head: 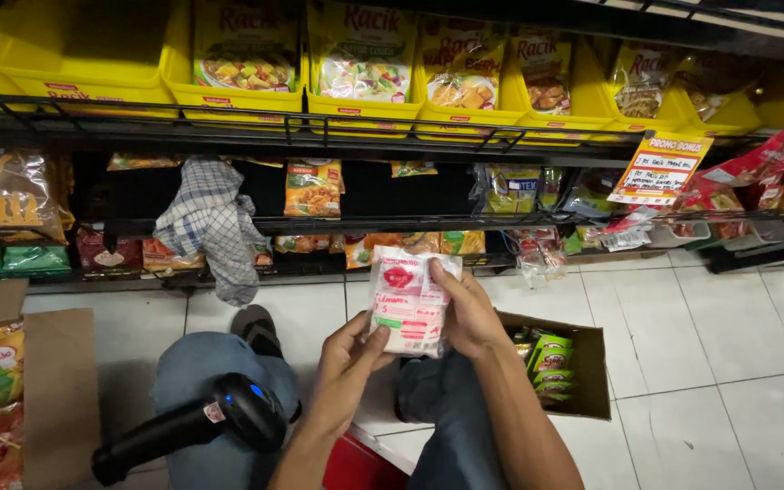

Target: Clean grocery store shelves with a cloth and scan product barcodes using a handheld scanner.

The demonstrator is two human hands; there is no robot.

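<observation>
Both my hands hold a small white and pink packet (406, 304) in front of the shelves. My left hand (347, 367) grips its lower left edge from below. My right hand (466, 308) wraps its right side, thumb on the front. A black handheld scanner (201, 426) rests on my left knee, apart from both hands. I am crouched, my jeans-clad knees below the packet.
Dark wire shelves (319, 132) carry yellow trays of sachets above and mixed packets below. A checked cloth (210, 222) hangs off a shelf. An open cardboard box (573, 363) with green packets stands at right, another box (11, 390) of snacks at left. White tiled floor (710, 336) spreads right.
</observation>
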